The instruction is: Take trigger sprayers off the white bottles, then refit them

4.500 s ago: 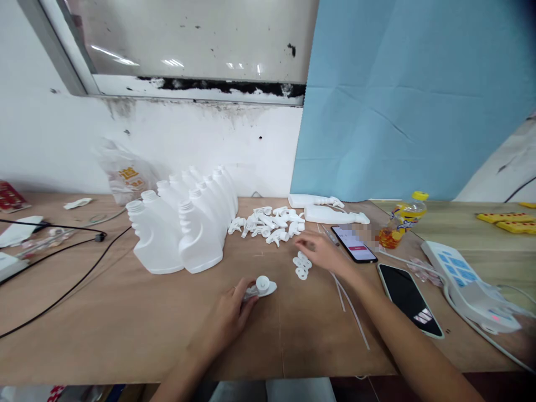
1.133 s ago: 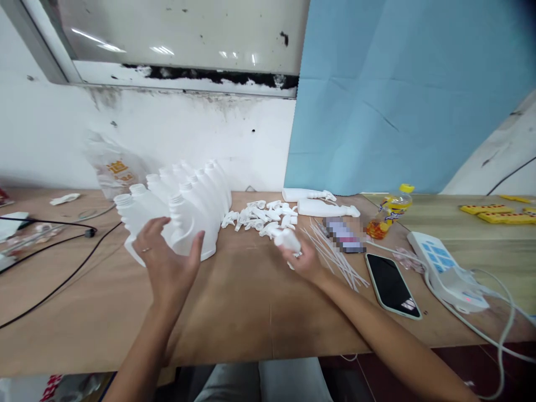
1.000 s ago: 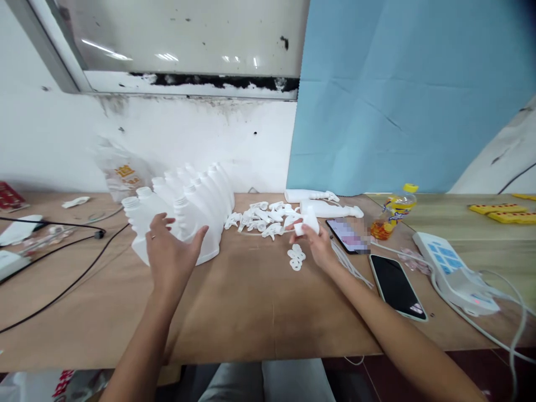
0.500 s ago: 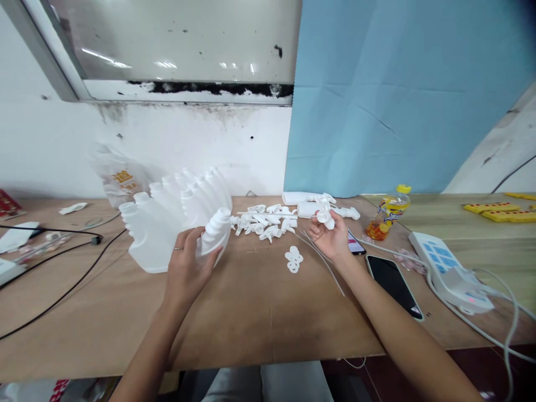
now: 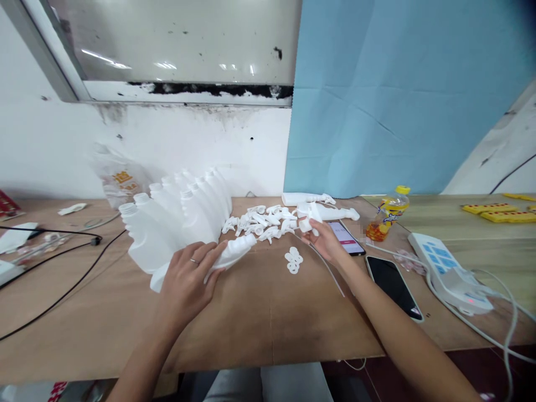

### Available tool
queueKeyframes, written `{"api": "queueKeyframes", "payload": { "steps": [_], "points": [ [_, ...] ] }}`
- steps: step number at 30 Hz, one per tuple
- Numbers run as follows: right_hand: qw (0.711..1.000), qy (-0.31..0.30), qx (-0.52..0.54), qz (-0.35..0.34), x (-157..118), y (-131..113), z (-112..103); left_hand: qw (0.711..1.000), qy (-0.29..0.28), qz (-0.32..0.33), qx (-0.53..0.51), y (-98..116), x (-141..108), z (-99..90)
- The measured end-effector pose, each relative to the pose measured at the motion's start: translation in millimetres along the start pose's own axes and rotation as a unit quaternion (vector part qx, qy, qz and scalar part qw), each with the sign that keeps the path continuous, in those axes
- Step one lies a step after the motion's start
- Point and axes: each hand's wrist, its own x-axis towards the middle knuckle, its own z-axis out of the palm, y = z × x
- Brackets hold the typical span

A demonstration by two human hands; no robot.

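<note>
A white bottle [image 5: 234, 249] lies tilted in my left hand [image 5: 190, 276], its neck pointing right and its base showing left of my wrist. My right hand [image 5: 324, 240] grips a white spray head [image 5: 312, 221] by its body, with the collar end facing left toward the bottle's neck. The bottle and spray head are apart. Loose white spray heads [image 5: 268, 220] form a pile beyond and between my hands. Several flat white rings [image 5: 293, 260] lie nearer me. Thin clear tubes [image 5: 329, 267] rest beside my right hand.
White bottles [image 5: 154, 234] stand at the back left before a plastic bag [image 5: 121, 178]. Two assembled spray bottles [image 5: 305, 198] lie at the back. Right are phones [image 5: 393, 285], a drink bottle [image 5: 387, 215], a white device [image 5: 450, 273] and cables; black cables cross the left.
The bottle in my left hand has tipped from upright to lying toward the right. My right hand has turned the spray head and moved slightly left, and more of the phone behind it shows.
</note>
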Motion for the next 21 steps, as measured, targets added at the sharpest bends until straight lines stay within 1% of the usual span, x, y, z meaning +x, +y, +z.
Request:
{"api": "queueKeyframes", "payload": {
  "steps": [2,4,7,10,13,15,19,20,21],
  "points": [
    [0.999,-0.025,-0.032,0.016,-4.9,10.1,10.2,0.999,-0.028,0.018,-0.022,3.0,0.1,0.2],
    [0.995,-0.067,-0.068,0.034,-11.6,22.5,21.2,0.997,-0.053,0.030,-0.050,6.0,0.5,2.1],
    [0.985,-0.125,-0.117,0.024,-22.0,37.2,35.0,0.992,-0.079,0.048,-0.083,9.9,1.7,7.8],
    [0.972,-0.167,-0.165,0.014,-27.9,38.9,39.8,0.989,-0.081,0.063,-0.102,12.7,3.0,15.1],
    [0.956,-0.193,-0.222,0.014,-28.1,34.4,36.9,0.986,-0.070,0.080,-0.126,13.4,3.5,22.0],
    [0.952,-0.187,-0.242,0.008,-26.8,34.9,35.0,0.985,-0.053,0.084,-0.143,12.4,3.5,26.6],
    [0.957,-0.099,-0.273,-0.005,-26.2,44.4,36.8,0.982,-0.026,0.076,-0.170,8.6,4.2,35.5],
    [0.956,-0.092,-0.279,-0.011,-26.7,46.0,37.8,0.982,-0.024,0.074,-0.172,7.9,4.5,37.2],
    [0.955,-0.099,-0.280,-0.017,-27.4,46.6,38.8,0.982,-0.023,0.072,-0.174,7.4,4.8,38.5]
  ]
}}
